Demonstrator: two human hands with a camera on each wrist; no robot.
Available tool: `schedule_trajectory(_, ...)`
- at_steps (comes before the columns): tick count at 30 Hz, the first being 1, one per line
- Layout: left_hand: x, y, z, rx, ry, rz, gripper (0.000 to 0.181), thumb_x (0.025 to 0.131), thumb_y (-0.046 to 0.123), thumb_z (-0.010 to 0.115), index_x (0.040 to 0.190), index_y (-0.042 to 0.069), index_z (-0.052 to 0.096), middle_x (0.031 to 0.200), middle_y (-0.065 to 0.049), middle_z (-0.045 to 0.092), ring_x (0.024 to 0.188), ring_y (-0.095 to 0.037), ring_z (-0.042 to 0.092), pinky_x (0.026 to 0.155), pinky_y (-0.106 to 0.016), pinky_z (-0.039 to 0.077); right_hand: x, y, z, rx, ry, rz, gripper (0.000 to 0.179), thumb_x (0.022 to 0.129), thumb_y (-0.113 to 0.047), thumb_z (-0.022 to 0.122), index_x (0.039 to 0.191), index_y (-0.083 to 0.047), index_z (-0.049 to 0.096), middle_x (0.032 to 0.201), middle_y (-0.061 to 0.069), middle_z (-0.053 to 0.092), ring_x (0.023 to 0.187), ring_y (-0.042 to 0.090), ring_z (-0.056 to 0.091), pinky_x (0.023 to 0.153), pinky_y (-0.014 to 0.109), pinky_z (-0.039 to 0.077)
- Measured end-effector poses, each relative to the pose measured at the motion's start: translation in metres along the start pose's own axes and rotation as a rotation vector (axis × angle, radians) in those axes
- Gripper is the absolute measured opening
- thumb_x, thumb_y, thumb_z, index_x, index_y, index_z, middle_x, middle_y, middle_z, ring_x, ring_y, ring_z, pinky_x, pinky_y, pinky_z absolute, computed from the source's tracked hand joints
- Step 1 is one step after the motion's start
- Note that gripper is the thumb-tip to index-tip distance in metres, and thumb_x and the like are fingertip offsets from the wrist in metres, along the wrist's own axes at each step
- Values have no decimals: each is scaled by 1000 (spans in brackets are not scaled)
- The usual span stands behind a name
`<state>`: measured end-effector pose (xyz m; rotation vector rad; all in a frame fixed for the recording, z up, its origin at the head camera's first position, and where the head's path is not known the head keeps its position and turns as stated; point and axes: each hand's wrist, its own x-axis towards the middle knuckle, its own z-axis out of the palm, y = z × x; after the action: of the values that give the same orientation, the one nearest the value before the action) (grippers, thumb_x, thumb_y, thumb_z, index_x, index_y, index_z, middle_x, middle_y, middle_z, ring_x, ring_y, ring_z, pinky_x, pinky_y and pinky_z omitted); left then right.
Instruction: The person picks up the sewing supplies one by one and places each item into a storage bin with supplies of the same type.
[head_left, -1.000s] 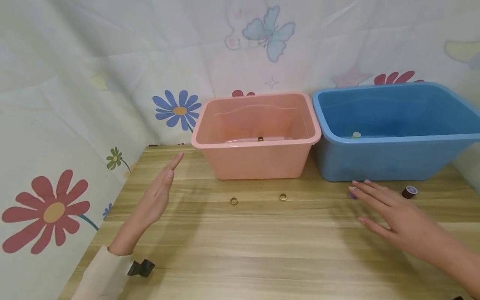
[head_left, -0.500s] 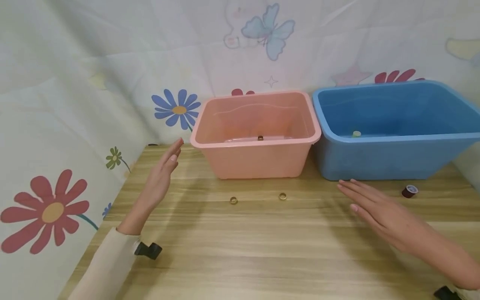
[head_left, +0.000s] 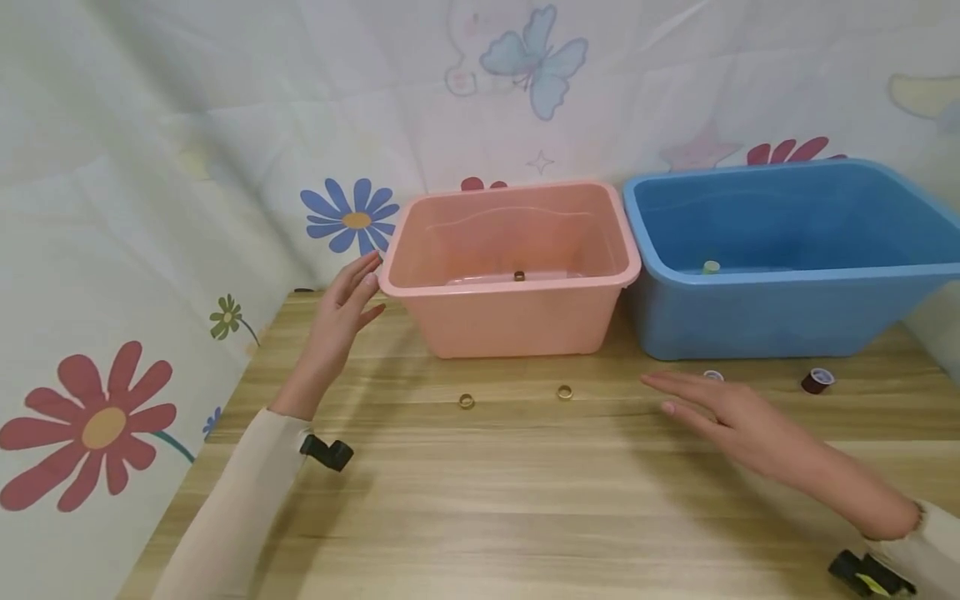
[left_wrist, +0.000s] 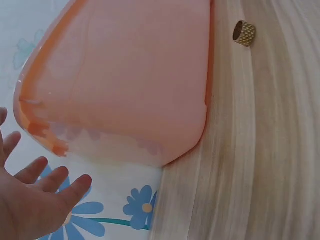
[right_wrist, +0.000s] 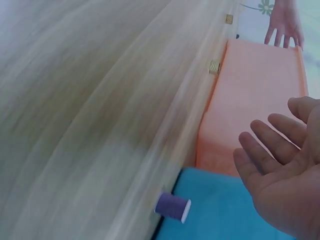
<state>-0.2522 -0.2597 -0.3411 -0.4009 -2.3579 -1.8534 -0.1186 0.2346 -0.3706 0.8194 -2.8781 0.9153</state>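
Note:
My left hand (head_left: 335, 321) is raised just left of the pink bin (head_left: 517, 325), fingers extended near its rim and holding nothing. Whether a fingertip touches the rim, I cannot tell. Over the table in front of the blue bin (head_left: 757, 321) hovers my right hand (head_left: 738, 425), its fingers stretched out and holding nothing. Two gold dimpled ring thimbles, a left one (head_left: 467, 402) and a right one (head_left: 565, 392), lie before the pink bin. Behind my right hand a purple thread spool (right_wrist: 171, 206) is mostly hidden in the head view. A dark maroon thread spool (head_left: 817, 381) stands right of it.
Inside the pink bin lies another gold ring thimble (head_left: 519, 276). The blue bin holds a pale green spool (head_left: 711, 267). Both bins stand side by side at the back of the wooden table (head_left: 480, 517), against a patterned curtain (head_left: 247, 108).
My left hand has moved forward and right, up to the pink bin's side, its fingers spreading. My right hand has shifted left, past the purple spool. The bins, thimbles and spools stay put.

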Motion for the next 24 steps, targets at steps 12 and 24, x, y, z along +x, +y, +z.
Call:
schedule_trajectory(12,27,-10,6,-296,-17,-44,47,108,33,49,149,11,46,151,-8,46,132,-22,53,99,-39,48,21,8,20,313,-6,94,40,101,-28,65,139,-15,63,131,3,68,108,13,69,85,25,56)
schedule_trajectory(24,35,-26,12,-490,-84,16,41,106,27,52,144,16,44,147,-13,45,120,-29,54,84,-36,55,39,6,46,343,43,66,38,95,-21,73,130,-7,68,121,7,72,109,24,69,88,31,57)
